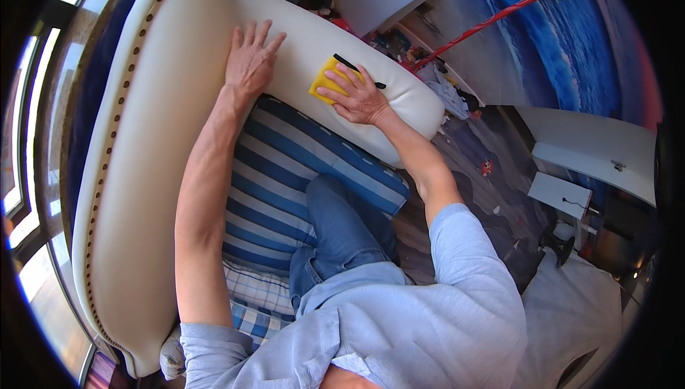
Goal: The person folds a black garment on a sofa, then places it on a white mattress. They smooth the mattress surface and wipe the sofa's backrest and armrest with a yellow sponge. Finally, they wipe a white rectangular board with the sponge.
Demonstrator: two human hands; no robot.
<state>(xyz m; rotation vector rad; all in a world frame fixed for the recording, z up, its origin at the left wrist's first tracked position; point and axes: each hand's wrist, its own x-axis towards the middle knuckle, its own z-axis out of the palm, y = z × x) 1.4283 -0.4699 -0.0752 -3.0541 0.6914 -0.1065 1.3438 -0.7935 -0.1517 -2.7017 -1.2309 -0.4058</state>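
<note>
A yellow cloth (325, 80) with a black edge lies folded on the padded armrest (299, 30) of a cream sofa. My right hand (356, 95) presses flat over it, fingers spread across the fabric. Where the armrest meets the sofa's backrest (160, 148), my left hand (251, 60) rests with its fingers apart and nothing in it. A row of dark studs runs along the backrest's outer edge. Below both hands is a blue and grey striped seat cushion (267, 175), and my bent knee is on it.
A red pole (492, 20) slants against a wall with a sea picture (551, 41). Clothes and small items (449, 89) are heaped behind the armrest. White cabinet panels (594, 148) stand at right above a dark patterned floor (481, 191). Windows (32, 121) line the left.
</note>
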